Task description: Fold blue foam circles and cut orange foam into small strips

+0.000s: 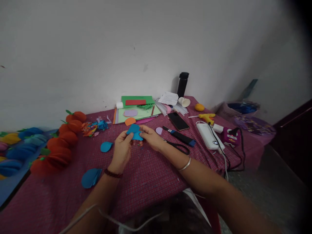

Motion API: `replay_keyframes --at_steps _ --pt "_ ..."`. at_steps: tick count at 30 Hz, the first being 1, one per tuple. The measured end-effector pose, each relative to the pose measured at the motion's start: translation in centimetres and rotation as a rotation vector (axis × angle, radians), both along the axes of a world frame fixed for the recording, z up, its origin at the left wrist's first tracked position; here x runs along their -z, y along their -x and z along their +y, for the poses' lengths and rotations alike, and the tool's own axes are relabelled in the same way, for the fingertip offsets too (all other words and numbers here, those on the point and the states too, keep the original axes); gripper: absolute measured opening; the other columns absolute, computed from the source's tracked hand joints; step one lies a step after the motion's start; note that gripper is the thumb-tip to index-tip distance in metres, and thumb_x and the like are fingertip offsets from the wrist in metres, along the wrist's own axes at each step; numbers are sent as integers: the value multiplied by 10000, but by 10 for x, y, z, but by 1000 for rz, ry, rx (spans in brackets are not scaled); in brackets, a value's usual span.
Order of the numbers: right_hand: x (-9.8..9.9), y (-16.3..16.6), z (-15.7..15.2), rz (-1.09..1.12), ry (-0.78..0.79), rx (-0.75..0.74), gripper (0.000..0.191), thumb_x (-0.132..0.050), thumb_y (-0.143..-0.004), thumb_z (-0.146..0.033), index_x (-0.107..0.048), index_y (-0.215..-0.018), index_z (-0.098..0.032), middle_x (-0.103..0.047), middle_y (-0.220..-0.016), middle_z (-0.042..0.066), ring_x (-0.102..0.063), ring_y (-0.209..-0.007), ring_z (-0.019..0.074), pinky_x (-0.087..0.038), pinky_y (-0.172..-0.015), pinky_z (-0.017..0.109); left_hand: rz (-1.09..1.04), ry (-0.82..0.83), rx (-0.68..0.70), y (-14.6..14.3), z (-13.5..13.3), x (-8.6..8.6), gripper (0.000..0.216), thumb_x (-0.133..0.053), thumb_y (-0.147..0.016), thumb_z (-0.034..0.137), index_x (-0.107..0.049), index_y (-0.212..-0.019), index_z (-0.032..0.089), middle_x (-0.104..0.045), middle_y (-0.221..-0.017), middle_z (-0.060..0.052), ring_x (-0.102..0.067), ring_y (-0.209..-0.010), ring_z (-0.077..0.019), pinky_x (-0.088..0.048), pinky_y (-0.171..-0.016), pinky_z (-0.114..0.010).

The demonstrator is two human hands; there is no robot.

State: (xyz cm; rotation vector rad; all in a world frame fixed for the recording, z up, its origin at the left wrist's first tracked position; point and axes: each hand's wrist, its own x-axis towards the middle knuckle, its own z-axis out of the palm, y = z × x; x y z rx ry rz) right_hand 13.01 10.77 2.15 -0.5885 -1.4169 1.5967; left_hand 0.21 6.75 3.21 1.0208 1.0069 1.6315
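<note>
Both my hands meet above the middle of a table covered in a red checked cloth (146, 175). My left hand (122, 149) and my right hand (152, 138) pinch the same blue paper cut-out (135, 131), holding it just above the cloth. Their fingers are closed on its edges. Two more blue paper rounds lie on the cloth, one (106, 146) left of my left hand and one (90, 177) nearer me.
Orange paper pumpkins (65, 136) and blue paper shapes (21, 146) line the left. Scissors (179, 148), a phone (178, 121), a power bank (208, 136), a yellow glue gun (207, 117), coloured paper sheets (138, 109) and a black bottle (182, 84) sit behind and right.
</note>
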Motion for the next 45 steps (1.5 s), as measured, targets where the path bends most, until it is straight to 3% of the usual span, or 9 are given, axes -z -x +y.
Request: replay_keyframes --at_steps 7,11,14,18,24,29,33,39,45 --pt "2 -3 2 -48 -145 200 202 -533 -831 -228 -516 -1030 -199 -535 -854 -14 -513 -626 103 -442 -562 228 153 -37 -178 7 3 5 121 -661 -737 258 -583 -700 172 -522 -522 63 -451 -453 -82 -338 -456 -191" --pt "-1 -6 -1 -193 -456 254 287 -663 -762 -218 -565 -1030 -185 -543 -1030 37 -532 -847 145 -444 -694 250 252 -58 -252 11 5 7 119 -637 -759 240 -571 -682 177 -514 -509 65 -453 -459 -85 -331 -465 -189" --pt "0 -6 -2 -304 -625 284 160 -640 -780 -187 -605 -935 -168 -573 -971 43 -543 -857 158 -440 -728 267 287 -66 -260 11 5 7 125 -626 -764 245 -563 -678 179 -525 -527 60 -471 -478 -92 -350 -481 -195" --pt "0 -5 -2 -339 -584 309 71 -584 -810 -161 -622 -869 -160 -617 -835 22 -563 -774 147 -437 -723 265 301 -67 -258 11 5 7 118 -614 -776 252 -567 -697 178 -530 -538 56 -468 -481 -92 -355 -483 -198" --pt "-3 -6 -4 -344 -541 350 126 -504 -852 -191 -624 -821 -169 -627 -757 7 -560 -710 141 -424 -672 251 293 -65 -269 12 4 6 120 -607 -792 248 -568 -700 183 -505 -520 65 -450 -470 -91 -342 -473 -196" --pt "-2 -10 4 -301 -430 502 132 -424 -889 -237 -532 -829 -190 -576 -644 -19 -573 -600 139 -432 -590 246 250 -43 -268 14 6 7 90 -638 -758 226 -591 -698 180 -509 -506 71 -438 -444 -84 -318 -448 -192" --pt "-1 -11 10 -275 -382 478 111 -367 -906 -239 -462 -864 -203 -543 -552 -54 -584 -495 135 -454 -523 237 125 -5 -288 16 11 8 87 -653 -723 212 -578 -694 180 -517 -519 75 -444 -444 -74 -336 -452 -181" --pt "-4 -11 3 -332 -531 396 120 -460 -812 -109 -533 -862 -190 -605 -731 -12 -592 -684 136 -458 -667 257 -102 140 -239 25 20 11 190 -667 -646 141 -483 -623 180 -522 -527 65 -474 -444 -59 -373 -455 -167" --pt "-3 -10 0 -448 -694 299 130 -569 -744 -56 -597 -777 -178 -591 -814 20 -550 -813 163 -426 -769 281 -126 211 -189 23 19 14 208 -709 -575 166 -506 -620 171 -518 -510 67 -477 -431 -56 -357 -433 -163"
